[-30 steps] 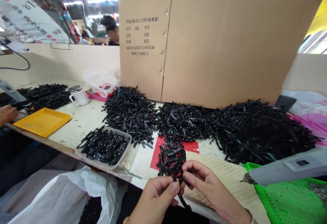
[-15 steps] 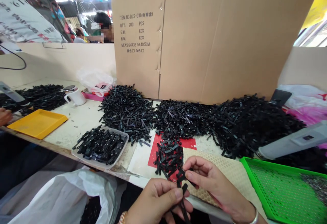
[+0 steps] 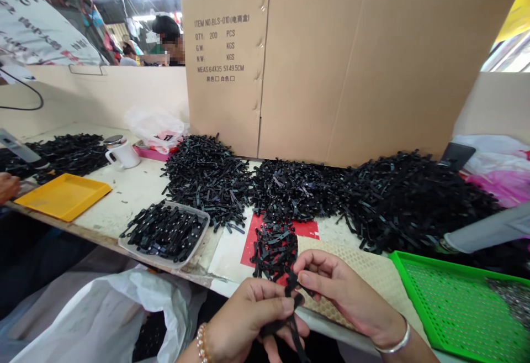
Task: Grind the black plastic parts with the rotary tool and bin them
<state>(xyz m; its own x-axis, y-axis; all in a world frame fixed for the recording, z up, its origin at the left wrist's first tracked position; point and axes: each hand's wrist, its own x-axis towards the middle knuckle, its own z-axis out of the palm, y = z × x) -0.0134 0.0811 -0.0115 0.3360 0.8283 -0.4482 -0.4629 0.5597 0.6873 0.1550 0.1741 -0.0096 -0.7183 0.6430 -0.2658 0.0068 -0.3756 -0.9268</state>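
My left hand [image 3: 265, 316], with a beaded bracelet, is closed on black plastic strips [image 3: 297, 330]; one pokes down below the fingers. Close beside it, my right hand [image 3: 331, 283], with a silver bangle, pinches a small black piece [image 3: 293, 280] that meets the strips at the left thumb. How these pieces join is hidden by the fingers. Just beyond both hands lies a small heap of black strips [image 3: 275, 247] on a red and white sheet [image 3: 249, 247]. A textured beige mat [image 3: 343, 252] lies under and behind my right hand.
Large heaps of black strips [image 3: 207, 175] line the cardboard box [image 3: 351, 64]. A clear tub [image 3: 202, 236] of strips, a yellow tray [image 3: 64, 197] and a white mug [image 3: 126, 156] stand left. Right are a green tray [image 3: 451, 296] and a grey cylindrical tool [image 3: 488, 227]. Another person's hand [image 3: 8, 186] shows far left.
Both hands stay close together, holding the black pieces. The right hand has shifted slightly left, and the piece in it now sits nearer the left thumb. The view has tilted slightly.
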